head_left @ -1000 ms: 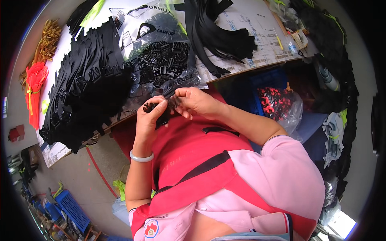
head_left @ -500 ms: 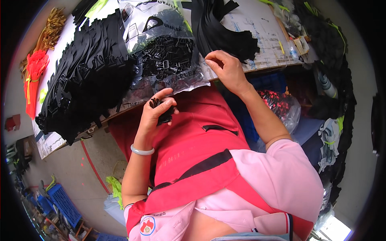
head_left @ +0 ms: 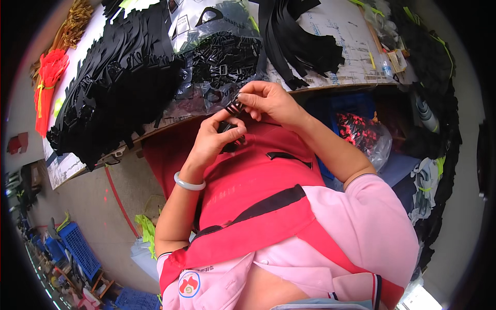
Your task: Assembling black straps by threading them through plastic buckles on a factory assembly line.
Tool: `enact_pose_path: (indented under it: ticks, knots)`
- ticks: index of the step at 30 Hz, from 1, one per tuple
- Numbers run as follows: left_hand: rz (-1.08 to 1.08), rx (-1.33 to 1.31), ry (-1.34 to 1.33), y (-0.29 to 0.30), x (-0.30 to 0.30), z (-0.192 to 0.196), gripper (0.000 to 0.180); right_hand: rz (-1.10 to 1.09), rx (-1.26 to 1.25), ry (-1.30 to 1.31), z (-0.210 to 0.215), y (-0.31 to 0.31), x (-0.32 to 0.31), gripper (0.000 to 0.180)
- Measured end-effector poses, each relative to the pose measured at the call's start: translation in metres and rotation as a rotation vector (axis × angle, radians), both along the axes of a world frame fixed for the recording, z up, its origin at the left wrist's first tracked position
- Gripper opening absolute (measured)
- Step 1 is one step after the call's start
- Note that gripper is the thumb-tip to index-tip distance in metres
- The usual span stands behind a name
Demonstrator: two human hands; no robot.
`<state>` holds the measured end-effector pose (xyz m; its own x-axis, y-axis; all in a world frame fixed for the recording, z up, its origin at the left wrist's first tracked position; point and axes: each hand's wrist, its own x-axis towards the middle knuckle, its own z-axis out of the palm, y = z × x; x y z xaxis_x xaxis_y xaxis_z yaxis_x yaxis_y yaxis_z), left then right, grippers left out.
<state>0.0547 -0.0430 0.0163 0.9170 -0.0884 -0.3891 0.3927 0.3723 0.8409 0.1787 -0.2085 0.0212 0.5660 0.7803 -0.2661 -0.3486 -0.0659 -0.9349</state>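
Observation:
My left hand [head_left: 213, 135] is closed around several small black plastic buckles [head_left: 227, 129], in front of my red apron. Close beside it, my right hand [head_left: 274, 103] pinches a black slotted buckle [head_left: 235, 106] between thumb and fingertips, just above the left fingers. Whether the left fingers also touch that buckle cannot be made out. Beyond both hands a clear plastic bag [head_left: 206, 23] full of black buckles [head_left: 227, 62] lies at the table edge.
Left of the bag, a thick heap of black straps [head_left: 111, 98] hangs over the edge of the white table [head_left: 346, 51]. More black straps [head_left: 310, 57] lie right of it. Red strips [head_left: 46, 88] are tied at far left. Below stands a bag of red-and-black pieces [head_left: 364, 134].
My right hand has come down and left from the bag's right edge to my left hand, and a buckle now shows in its fingertips. My left hand has moved slightly right.

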Motion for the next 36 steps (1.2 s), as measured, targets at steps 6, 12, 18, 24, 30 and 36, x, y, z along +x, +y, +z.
enact_pose_path:
  ticks: [6, 12, 18, 24, 30, 36]
  knots:
    - [0.255, -0.224, 0.0, 0.006, -0.005, -0.016, 0.045, 0.049, 0.154, 0.498, -0.019, -0.005, -0.017, 0.022]
    - [0.185, 0.085, -0.067, 0.0, -0.008, -0.019, 0.027, 0.07, 0.093, 0.573, -0.031, -0.003, -0.038, 0.024]
    - [0.093, 0.406, -0.443, -0.009, -0.004, -0.022, 0.016, 0.023, -0.034, 0.55, -0.022, -0.013, -0.047, 0.015]
    - [0.069, 0.438, -0.35, -0.016, -0.003, -0.021, 0.018, 0.067, -0.198, 0.041, -0.027, -0.014, -0.041, 0.027]
    - [0.07, 0.368, -0.267, -0.02, -0.002, -0.024, 0.024, 0.033, -0.218, -0.113, -0.03, -0.008, -0.041, 0.021]
    - [0.052, 0.363, -0.125, -0.031, -0.003, -0.028, 0.017, 0.05, -0.18, -0.547, -0.054, -0.01, -0.039, 0.025]
